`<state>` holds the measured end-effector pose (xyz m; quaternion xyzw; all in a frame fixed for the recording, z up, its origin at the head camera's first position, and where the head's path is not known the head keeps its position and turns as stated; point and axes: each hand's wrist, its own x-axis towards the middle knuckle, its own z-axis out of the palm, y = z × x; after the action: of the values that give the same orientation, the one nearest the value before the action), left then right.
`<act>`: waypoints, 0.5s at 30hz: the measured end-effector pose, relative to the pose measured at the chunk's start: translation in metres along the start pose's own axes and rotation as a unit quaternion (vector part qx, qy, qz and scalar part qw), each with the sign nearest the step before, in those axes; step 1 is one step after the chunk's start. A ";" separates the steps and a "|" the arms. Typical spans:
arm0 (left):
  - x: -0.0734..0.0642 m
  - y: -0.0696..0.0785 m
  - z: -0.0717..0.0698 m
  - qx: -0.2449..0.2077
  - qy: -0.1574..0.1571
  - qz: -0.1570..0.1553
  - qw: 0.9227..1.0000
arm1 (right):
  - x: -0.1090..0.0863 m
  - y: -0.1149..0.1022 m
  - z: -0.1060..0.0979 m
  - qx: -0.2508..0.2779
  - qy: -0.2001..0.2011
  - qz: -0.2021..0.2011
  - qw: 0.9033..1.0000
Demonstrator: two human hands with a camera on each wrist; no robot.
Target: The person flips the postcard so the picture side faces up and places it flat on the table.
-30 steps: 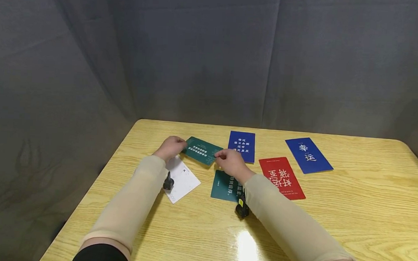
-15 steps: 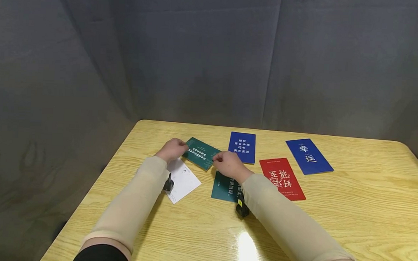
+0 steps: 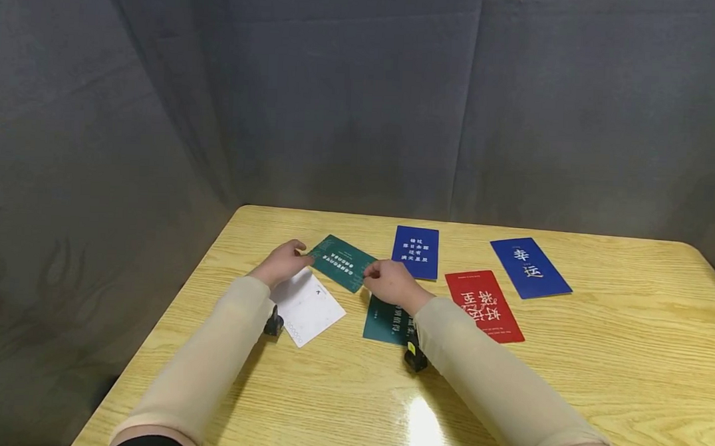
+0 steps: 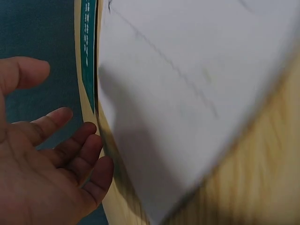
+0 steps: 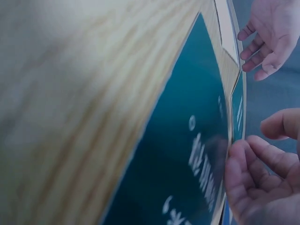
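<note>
A dark green card (image 3: 344, 261) with white lettering lies at the back left of the table. My left hand (image 3: 284, 262) is just off its left end, fingers spread and holding nothing; the left wrist view shows the palm and separate fingertips. Over the card's right end is my right hand (image 3: 393, 282), its fingers loosely bent. In the right wrist view the right thumb (image 5: 280, 125) stands apart from the fingers, with nothing pinched between them. A white card (image 3: 313, 309) lies below the left hand. Another green card (image 3: 380, 322) is partly hidden under the right hand and wrist.
A blue card (image 3: 415, 247) lies behind the right hand. Farther right are a red card (image 3: 480, 296), partly covered by the right forearm, and a second blue card (image 3: 530, 268). Grey cloth (image 3: 363, 103) hangs behind the wooden table (image 3: 629, 315).
The upper green card has been laid flat, turned slightly. My left hand has let go of it and drawn back to the left; the right hand has let go but stays at its end.
</note>
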<state>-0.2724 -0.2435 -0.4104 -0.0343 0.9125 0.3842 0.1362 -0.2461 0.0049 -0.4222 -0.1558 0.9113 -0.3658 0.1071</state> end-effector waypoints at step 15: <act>-0.020 -0.013 -0.014 0.046 -0.036 0.030 0.998 | -0.010 -0.036 0.014 -0.058 -0.034 -0.033 0.997</act>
<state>-0.2543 -0.2632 -0.4042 0.0131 0.9243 0.3469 0.1584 -0.2250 -0.0254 -0.4063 -0.2037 0.9212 -0.3100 0.1170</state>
